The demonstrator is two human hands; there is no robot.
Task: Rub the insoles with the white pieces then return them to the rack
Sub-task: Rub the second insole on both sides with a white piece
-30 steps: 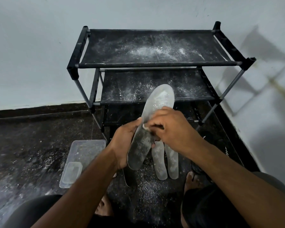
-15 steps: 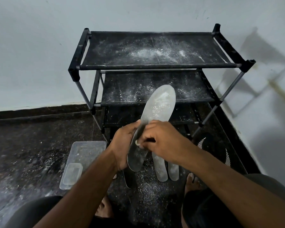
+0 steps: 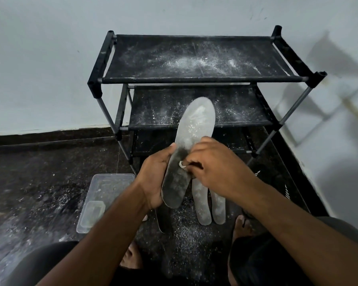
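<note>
Both hands engaged: left hand (image 3: 153,178) grips long grey powder-dusted insole (image 3: 189,145) by its edge, right hand (image 3: 211,170) pinches small white piece (image 3: 181,164) against its surface.

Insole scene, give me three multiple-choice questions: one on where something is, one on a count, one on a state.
1. Where is the clear plastic container?
A. On the floor, left of the rack
B. On the top shelf
C. In a hand

2. How many insoles lie side by side on the floor under the right hand?
A. None
B. Two
C. Five

3. The left hand is
A. hanging idle
B. flat on the floor
C. gripping the held insole

Answers: A, it sits on the dark floor beside the rack; B, a pale pair; C, fingers wrap its edge.
</note>
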